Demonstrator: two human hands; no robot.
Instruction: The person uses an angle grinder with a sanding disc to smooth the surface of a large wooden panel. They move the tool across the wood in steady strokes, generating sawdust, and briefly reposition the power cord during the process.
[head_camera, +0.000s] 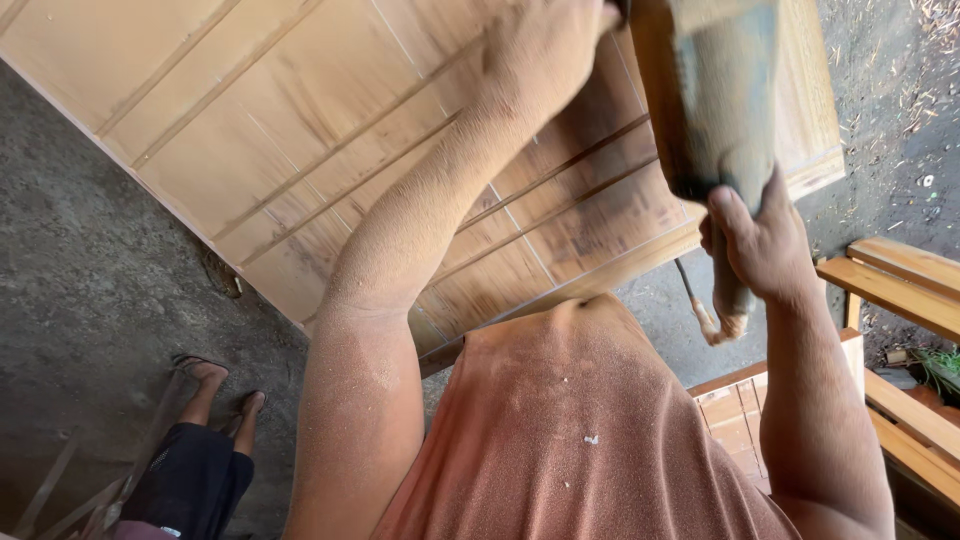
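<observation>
Sawdust-coated, my right hand (760, 245) grips power sander (715, 100) handle; left hand (545, 50) steadies front against wooden door (300, 130), finger closure unseen.

A rough woodworking workshop: a large grooved wooden door panel (330, 150), stacked timber pieces (900, 280), bare dirt floor (90, 290), sawdust coating everything.

The left arm, coated in fine dust, bends at the elbow and reaches up and forward, its left hand (545, 50) at the top edge with the fingers out of sight. The right forearm rises on the right; the right hand (755, 245) is curled closed in a tight grip.
</observation>
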